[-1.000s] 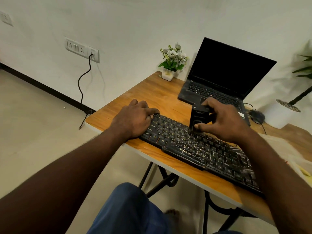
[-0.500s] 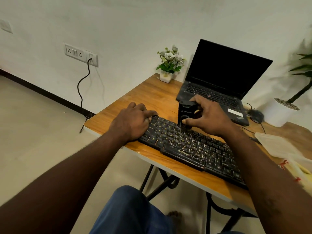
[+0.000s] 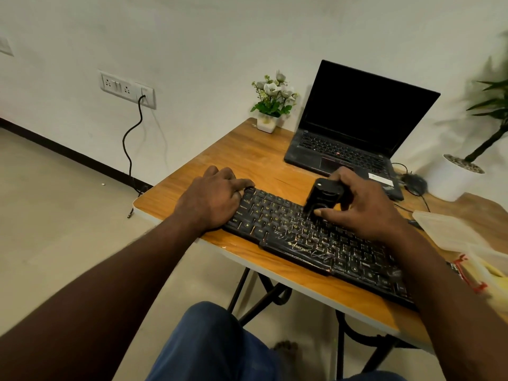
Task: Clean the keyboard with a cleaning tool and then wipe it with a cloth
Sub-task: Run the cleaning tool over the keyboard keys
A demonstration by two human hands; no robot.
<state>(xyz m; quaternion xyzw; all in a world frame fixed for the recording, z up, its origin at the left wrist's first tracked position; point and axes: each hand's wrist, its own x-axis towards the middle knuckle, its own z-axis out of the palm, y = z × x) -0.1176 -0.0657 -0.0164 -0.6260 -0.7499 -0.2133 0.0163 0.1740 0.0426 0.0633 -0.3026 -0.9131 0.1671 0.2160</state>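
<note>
The wooden table [image 3: 247, 158] carries the black keyboard [image 3: 288, 229] along its near edge. The left hand [image 3: 211, 199] rests on its left end, fingers relaxed. The right hand [image 3: 365, 204] grips the black cleaning tool [image 3: 323, 198]; its blurred tip seems to touch the keys.

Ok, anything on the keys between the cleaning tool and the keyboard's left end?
Nothing loose shows there. Only the left hand rests on the keyboard's left end; bare keys lie between it and the cleaning tool in the right hand.
</note>
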